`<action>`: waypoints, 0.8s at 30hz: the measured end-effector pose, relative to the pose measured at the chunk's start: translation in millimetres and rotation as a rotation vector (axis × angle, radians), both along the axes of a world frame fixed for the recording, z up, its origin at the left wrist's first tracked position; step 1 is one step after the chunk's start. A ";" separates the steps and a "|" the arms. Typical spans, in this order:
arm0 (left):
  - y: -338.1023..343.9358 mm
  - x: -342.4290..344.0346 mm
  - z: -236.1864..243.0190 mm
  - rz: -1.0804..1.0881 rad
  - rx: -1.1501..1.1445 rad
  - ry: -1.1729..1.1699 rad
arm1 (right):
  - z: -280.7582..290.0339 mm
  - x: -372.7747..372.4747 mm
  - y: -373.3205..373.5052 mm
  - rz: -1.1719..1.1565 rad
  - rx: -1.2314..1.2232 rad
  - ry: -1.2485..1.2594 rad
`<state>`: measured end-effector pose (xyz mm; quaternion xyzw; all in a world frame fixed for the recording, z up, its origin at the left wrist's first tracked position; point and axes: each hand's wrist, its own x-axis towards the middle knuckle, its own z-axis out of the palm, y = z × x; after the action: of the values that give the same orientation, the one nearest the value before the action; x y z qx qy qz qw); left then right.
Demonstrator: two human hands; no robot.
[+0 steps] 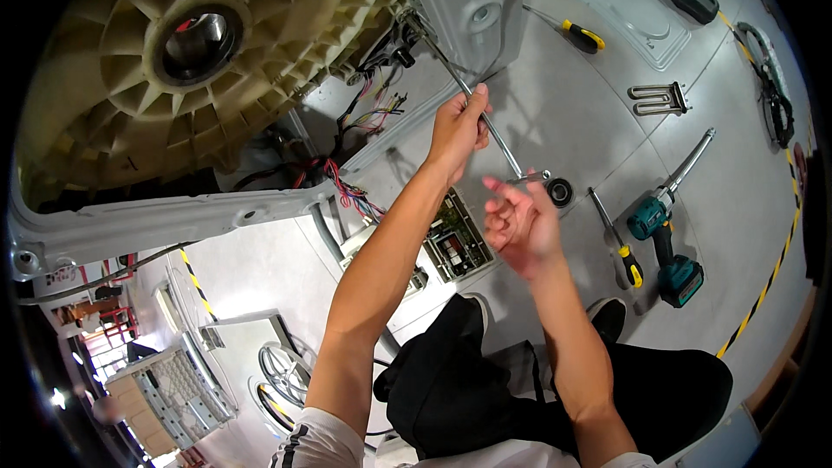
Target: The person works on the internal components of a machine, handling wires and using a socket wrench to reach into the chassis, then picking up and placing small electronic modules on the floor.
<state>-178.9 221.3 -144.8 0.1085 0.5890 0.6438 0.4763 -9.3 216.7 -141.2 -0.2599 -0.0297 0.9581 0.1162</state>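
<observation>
A long chrome socket wrench (503,148) slants from the inside of the opened washing machine down toward me. Its far end reaches in by the lower edge of the cream plastic tub (130,43), beside a cluster of wires (381,108); the very tip is hard to make out. My left hand (457,134) is closed round the middle of the shaft. At the near end, by the short crosswise handle (539,176), my right hand (527,230) has its fingers apart, palm upward and slightly blurred. Whether its fingertips touch the handle I cannot tell.
On the tiled floor to the right lie a cordless drill (666,243), two yellow-and-black screwdrivers (630,267) (582,36), a heating element (659,99) and a black ring-shaped part (559,192). A circuit board (455,243) sits below my left forearm. The grey cabinet edge (165,230) runs across the left.
</observation>
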 end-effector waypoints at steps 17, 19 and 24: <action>1.1 -3.0 2.6 -0.051 -0.150 0.192 | -15.5 -5.0 6.1 -0.285 1.717 -0.650; 1.5 -4.5 4.0 -0.056 -0.137 0.124 | -15.2 -3.5 1.9 -0.314 1.575 -0.663; 0.8 -5.5 5.0 -0.067 -0.165 0.086 | -17.4 13.8 3.9 -0.054 0.425 -0.258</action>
<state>-184.5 222.1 -139.8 0.1158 0.6560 0.5716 0.4792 4.5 220.6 -158.6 -0.3504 -0.2380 0.8859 0.1892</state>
